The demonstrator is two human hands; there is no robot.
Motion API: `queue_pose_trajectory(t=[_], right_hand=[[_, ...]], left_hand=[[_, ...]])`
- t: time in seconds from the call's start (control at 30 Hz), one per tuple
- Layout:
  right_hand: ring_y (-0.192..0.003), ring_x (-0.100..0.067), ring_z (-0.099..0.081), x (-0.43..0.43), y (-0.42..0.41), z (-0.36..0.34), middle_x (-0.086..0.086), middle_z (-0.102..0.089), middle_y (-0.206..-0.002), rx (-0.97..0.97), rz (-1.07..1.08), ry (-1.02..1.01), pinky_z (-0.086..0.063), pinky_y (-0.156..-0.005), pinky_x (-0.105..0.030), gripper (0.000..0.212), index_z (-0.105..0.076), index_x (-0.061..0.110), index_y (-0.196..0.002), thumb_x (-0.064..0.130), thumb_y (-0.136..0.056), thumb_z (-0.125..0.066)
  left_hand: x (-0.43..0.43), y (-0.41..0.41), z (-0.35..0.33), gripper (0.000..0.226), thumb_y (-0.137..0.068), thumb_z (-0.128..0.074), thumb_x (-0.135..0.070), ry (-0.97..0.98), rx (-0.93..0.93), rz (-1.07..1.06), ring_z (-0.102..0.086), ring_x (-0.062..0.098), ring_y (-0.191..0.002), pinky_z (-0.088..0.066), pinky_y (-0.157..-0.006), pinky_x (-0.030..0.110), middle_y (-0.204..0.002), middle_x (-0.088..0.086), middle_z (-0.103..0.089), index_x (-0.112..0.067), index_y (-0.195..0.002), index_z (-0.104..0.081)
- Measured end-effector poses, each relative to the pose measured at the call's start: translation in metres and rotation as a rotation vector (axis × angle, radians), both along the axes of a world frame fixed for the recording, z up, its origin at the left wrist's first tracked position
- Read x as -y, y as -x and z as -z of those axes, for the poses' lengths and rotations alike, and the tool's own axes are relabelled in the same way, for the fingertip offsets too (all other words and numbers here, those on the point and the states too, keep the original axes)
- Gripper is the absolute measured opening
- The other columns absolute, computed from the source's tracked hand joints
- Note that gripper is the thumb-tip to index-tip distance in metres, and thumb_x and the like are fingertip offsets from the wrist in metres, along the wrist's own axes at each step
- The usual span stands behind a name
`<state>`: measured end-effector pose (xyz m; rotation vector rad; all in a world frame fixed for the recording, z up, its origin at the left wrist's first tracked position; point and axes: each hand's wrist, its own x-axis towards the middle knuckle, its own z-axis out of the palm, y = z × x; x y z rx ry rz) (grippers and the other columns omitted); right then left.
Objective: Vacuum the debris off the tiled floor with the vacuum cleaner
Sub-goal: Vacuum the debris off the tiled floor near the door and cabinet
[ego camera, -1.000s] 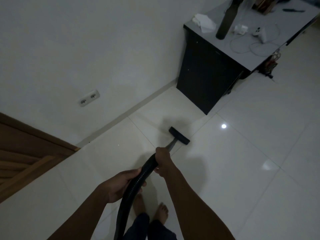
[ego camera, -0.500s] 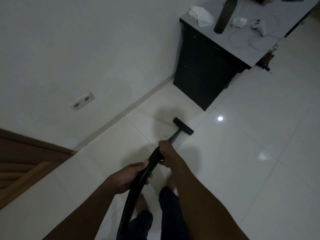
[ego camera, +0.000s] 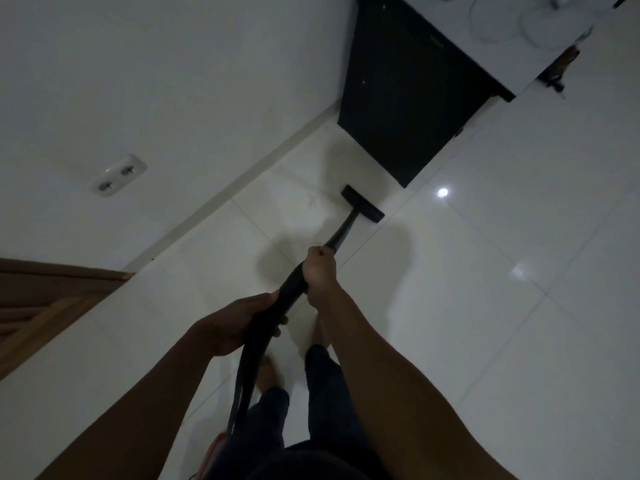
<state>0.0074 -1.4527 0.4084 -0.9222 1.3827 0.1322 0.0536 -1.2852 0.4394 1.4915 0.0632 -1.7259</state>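
Observation:
A black vacuum nozzle (ego camera: 362, 204) rests flat on the white tiled floor (ego camera: 485, 271), close to the near corner of a black cabinet. Its rigid black tube (ego camera: 343, 233) runs back to my right hand (ego camera: 320, 271), which is wrapped around the tube's upper end. Behind it my left hand (ego camera: 235, 323) grips the black flexible hose (ego camera: 256, 337), which curves down past my legs and out of view. The light is dim and I make out no debris on the tiles.
A black cabinet (ego camera: 408, 98) with a pale top (ego camera: 498, 46) stands against the white wall, cables lying on it. A double wall socket (ego camera: 117, 174) sits low on the wall. A brown wooden door (ego camera: 38, 306) is at left. My bare feet (ego camera: 270, 372) stand below the hands.
The nozzle has slid forward toward the cabinet corner. I have stepped forward, and both hands have moved with the hose, keeping the same grip.

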Motion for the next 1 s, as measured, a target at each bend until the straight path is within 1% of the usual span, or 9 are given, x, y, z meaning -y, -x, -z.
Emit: queue_pose_trajectory(t=[0.07, 0.23, 0.33, 0.4, 0.53, 0.6, 0.73, 0.83, 1.0], right_hand=[[-0.098, -0.026, -0.057, 0.009, -0.004, 0.001, -0.003, -0.053, -0.093, -0.029, 0.029, -0.002, -0.053, -0.093, -0.047, 0.012, -0.042, 0.026, -0.11, 0.032, -0.101, -0.036], [-0.096, -0.026, -0.057, 0.036, -0.019, 0.002, -0.002, -0.053, -0.09, -0.038, 0.057, 0.017, -0.053, -0.093, -0.047, 0.014, -0.045, 0.022, -0.111, 0.03, -0.101, -0.039], [-0.097, -0.026, -0.057, 0.051, -0.021, 0.0, -0.005, -0.053, -0.094, -0.022, 0.037, 0.001, -0.053, -0.092, -0.048, 0.013, -0.046, 0.023, -0.11, 0.03, -0.101, -0.04], [-0.095, -0.024, -0.055, 0.057, -0.013, 0.002, -0.006, -0.051, -0.097, -0.01, 0.018, -0.037, -0.055, -0.087, -0.044, 0.012, -0.045, 0.022, -0.11, 0.027, -0.102, -0.038], [-0.089, -0.021, -0.052, 0.065, -0.006, -0.004, -0.009, -0.05, -0.107, -0.009, -0.072, -0.069, -0.047, -0.056, -0.03, 0.022, -0.045, 0.017, -0.121, 0.026, -0.102, -0.037], [-0.09, -0.022, -0.054, 0.062, -0.015, -0.016, -0.009, -0.052, -0.104, 0.019, -0.121, -0.058, -0.05, -0.059, -0.032, 0.021, -0.045, 0.018, -0.12, 0.026, -0.102, -0.04], [-0.093, -0.025, -0.058, 0.023, -0.02, -0.031, -0.008, -0.057, -0.1, 0.014, -0.146, 0.029, -0.055, -0.084, -0.042, 0.025, -0.051, 0.017, -0.119, 0.029, -0.098, -0.044], [-0.076, -0.015, -0.053, -0.018, -0.007, -0.042, -0.001, -0.053, -0.086, 0.05, -0.202, 0.037, -0.047, -0.068, -0.03, 0.023, -0.052, 0.014, -0.117, 0.026, -0.099, -0.044], [-0.069, -0.013, -0.048, -0.059, -0.003, -0.049, 0.0, -0.051, -0.08, 0.054, -0.317, 0.008, -0.039, -0.058, -0.028, 0.019, -0.052, 0.015, -0.11, 0.028, -0.098, -0.044]], left_hand=[[0.011, -0.005, 0.002, 0.044, -0.1, -0.043, -0.042, -0.014, 0.02, 0.019, -0.064, 0.025, -0.086, -0.052, -0.083, 0.037, -0.106, 0.016, -0.067, -0.011, -0.127, -0.059], [0.05, -0.001, 0.0, 0.046, -0.101, -0.042, -0.047, -0.053, 0.128, -0.024, -0.063, 0.023, -0.08, -0.052, -0.078, 0.033, -0.101, 0.013, -0.068, -0.011, -0.122, -0.062], [0.056, -0.009, 0.001, 0.058, -0.085, -0.058, -0.061, -0.032, 0.042, -0.086, -0.063, 0.024, -0.08, -0.051, -0.079, 0.036, -0.098, 0.014, -0.069, -0.016, -0.121, -0.064], [0.057, -0.012, 0.003, 0.066, -0.078, -0.062, -0.066, -0.014, 0.024, -0.017, -0.066, 0.023, -0.082, -0.052, -0.079, 0.035, -0.1, 0.013, -0.07, -0.015, -0.122, -0.064], [0.066, -0.004, 0.002, 0.047, -0.099, -0.045, -0.048, -0.036, 0.047, 0.022, -0.065, 0.023, -0.083, -0.052, -0.078, 0.033, -0.103, 0.014, -0.068, -0.012, -0.124, -0.061], [0.061, -0.006, 0.0, 0.047, -0.097, -0.05, -0.046, -0.025, -0.021, -0.091, -0.062, 0.026, -0.082, -0.049, -0.081, 0.038, -0.097, 0.015, -0.066, -0.009, -0.124, -0.06], [0.021, -0.019, -0.002, 0.062, -0.079, -0.07, -0.046, 0.051, -0.181, -0.09, -0.061, 0.029, -0.085, -0.048, -0.086, 0.043, -0.094, 0.017, -0.064, 0.0, -0.119, -0.058], [-0.014, -0.025, -0.005, 0.078, -0.059, -0.087, -0.047, 0.049, -0.25, 0.013, -0.065, 0.031, -0.084, -0.052, -0.082, 0.042, -0.092, 0.021, -0.067, 0.004, -0.11, -0.058], [-0.053, -0.023, -0.007, 0.06, -0.047, -0.095, -0.032, 0.025, -0.323, -0.019, -0.067, 0.032, -0.078, -0.054, -0.074, 0.041, -0.088, 0.024, -0.067, 0.0, -0.092, -0.072]])
